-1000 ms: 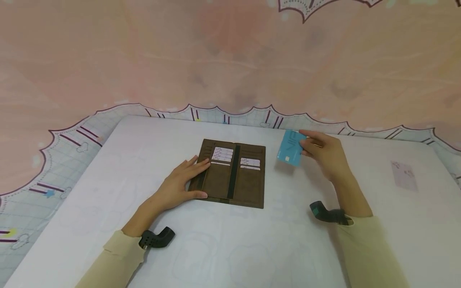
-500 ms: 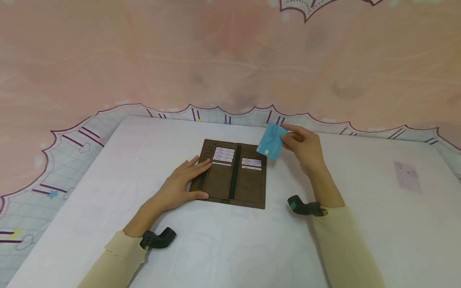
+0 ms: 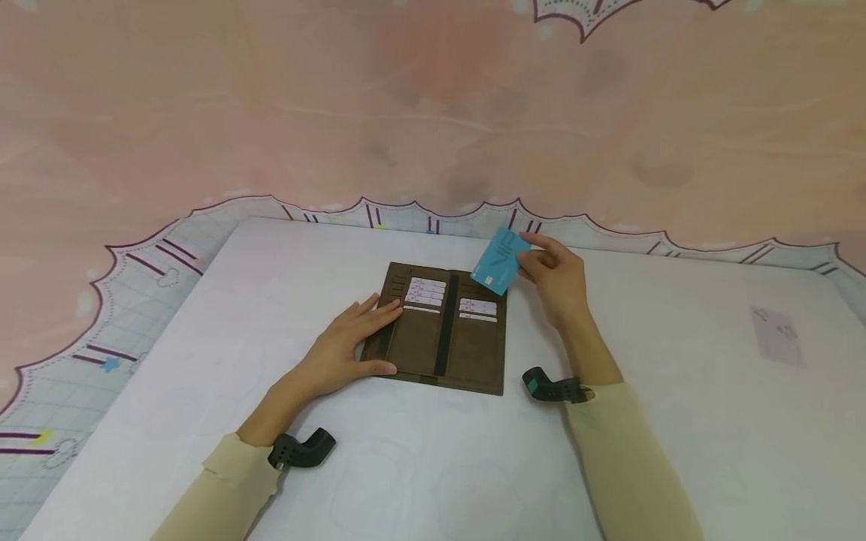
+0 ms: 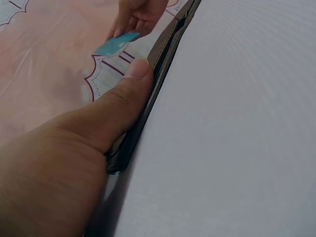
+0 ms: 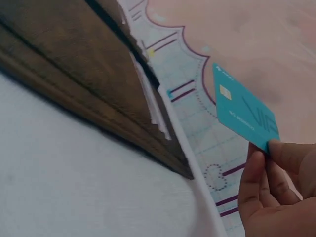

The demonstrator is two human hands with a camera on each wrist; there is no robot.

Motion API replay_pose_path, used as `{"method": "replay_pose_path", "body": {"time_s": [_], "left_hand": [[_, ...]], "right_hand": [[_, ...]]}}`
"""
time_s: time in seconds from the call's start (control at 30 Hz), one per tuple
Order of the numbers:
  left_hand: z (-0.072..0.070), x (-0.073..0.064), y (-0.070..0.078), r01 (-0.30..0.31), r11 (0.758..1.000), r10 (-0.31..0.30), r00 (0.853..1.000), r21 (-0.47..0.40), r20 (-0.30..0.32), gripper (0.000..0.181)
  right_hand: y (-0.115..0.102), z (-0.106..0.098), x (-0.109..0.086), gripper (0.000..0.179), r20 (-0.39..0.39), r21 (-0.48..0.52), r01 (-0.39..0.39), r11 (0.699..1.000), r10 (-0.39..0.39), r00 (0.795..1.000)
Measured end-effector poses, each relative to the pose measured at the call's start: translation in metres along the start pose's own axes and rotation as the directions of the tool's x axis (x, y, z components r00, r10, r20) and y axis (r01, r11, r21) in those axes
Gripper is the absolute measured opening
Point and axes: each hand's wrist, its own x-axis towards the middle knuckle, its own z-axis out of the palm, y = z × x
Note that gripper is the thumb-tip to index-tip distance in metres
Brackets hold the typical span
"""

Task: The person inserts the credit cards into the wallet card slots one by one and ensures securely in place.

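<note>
A brown wallet (image 3: 419,342) lies spread flat on the white table, with white cards tucked in slots on both halves and a dark band down its middle. My left hand (image 3: 345,346) rests on its left edge with fingers extended; in the left wrist view the thumb (image 4: 121,98) lies along that edge. Between thumb and fingers my right hand (image 3: 558,282) pinches a blue VIP card (image 3: 501,259) by one end. The card is tilted and overlaps the wallet's upper right corner in the head view. Its chip and lettering show in the right wrist view (image 5: 244,106).
A pale pinkish card-sized piece (image 3: 778,336) lies on the table (image 3: 649,323) at the far right. Behind the table's back edge hangs a patterned peach cloth (image 3: 406,113). Each wrist wears a black camera mount.
My right hand has carried the blue card leftward, from right of the wallet to over its upper right corner. The left hand has stayed on the wallet.
</note>
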Motion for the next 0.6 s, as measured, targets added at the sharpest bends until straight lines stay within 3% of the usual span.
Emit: {"method": "replay_pose_path", "body": {"time_s": [0.23, 0.6], "left_hand": [[0.0, 0.0, 0.001, 0.0, 1.0, 0.0, 1.0, 0.0, 0.003, 0.086], [0.002, 0.0, -0.002, 0.001, 1.0, -0.001, 1.0, 0.013, -0.003, 0.085]], "right_hand": [[0.013, 0.004, 0.003, 0.033, 0.0, -0.071, 0.053, 0.996, -0.054, 0.999], [0.024, 0.007, 0.007, 0.03, -0.01, -0.102, 0.065, 0.993, -0.066, 0.998]]}}
